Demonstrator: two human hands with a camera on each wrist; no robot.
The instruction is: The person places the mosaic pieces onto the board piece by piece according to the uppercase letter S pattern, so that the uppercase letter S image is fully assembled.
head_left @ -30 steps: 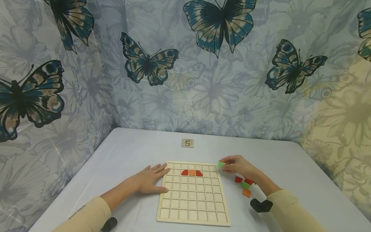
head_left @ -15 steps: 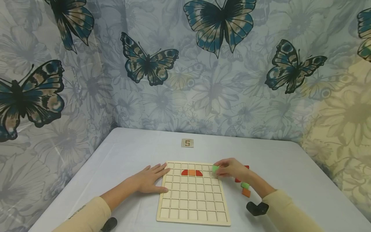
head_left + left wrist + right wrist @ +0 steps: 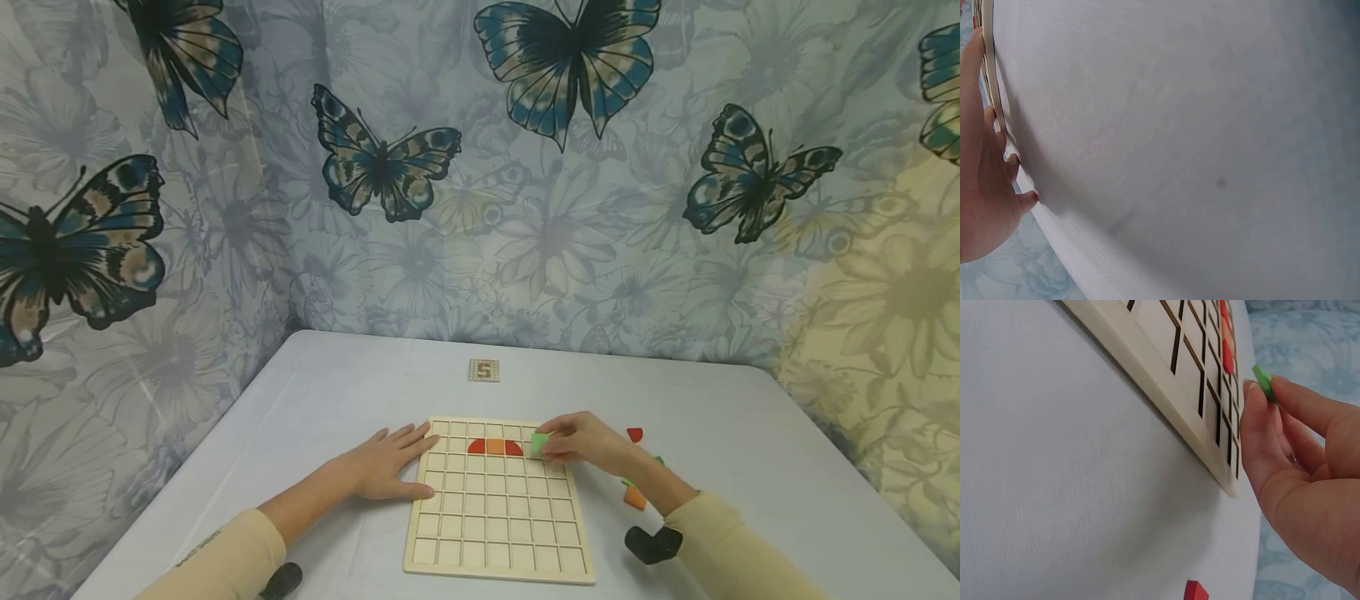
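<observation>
A pale wooden grid board [image 3: 498, 533] lies on the white table. Near its far edge, an orange square tile [image 3: 496, 447] sits between two red quarter-round tiles [image 3: 477, 447] in one row of cells. My right hand [image 3: 588, 440] pinches a green square tile [image 3: 538, 442] over the board's far right part, close to the right red tile. In the right wrist view the green tile [image 3: 1264, 382] is between thumb and fingertips. My left hand [image 3: 386, 464] lies with spread, straight fingers along the board's left edge, fingertips and thumb on the rim.
Right of the board lie loose tiles: a red tile [image 3: 635, 434], an orange tile [image 3: 634, 497] and green ones partly hidden by the right forearm. A small card with an S pattern [image 3: 483, 370] lies farther back. Butterfly-printed fabric [image 3: 555, 233] hangs behind the table.
My right hand has carried the green tile leftward from beside the board's right edge to over its cells. The left hand has stayed in place.
</observation>
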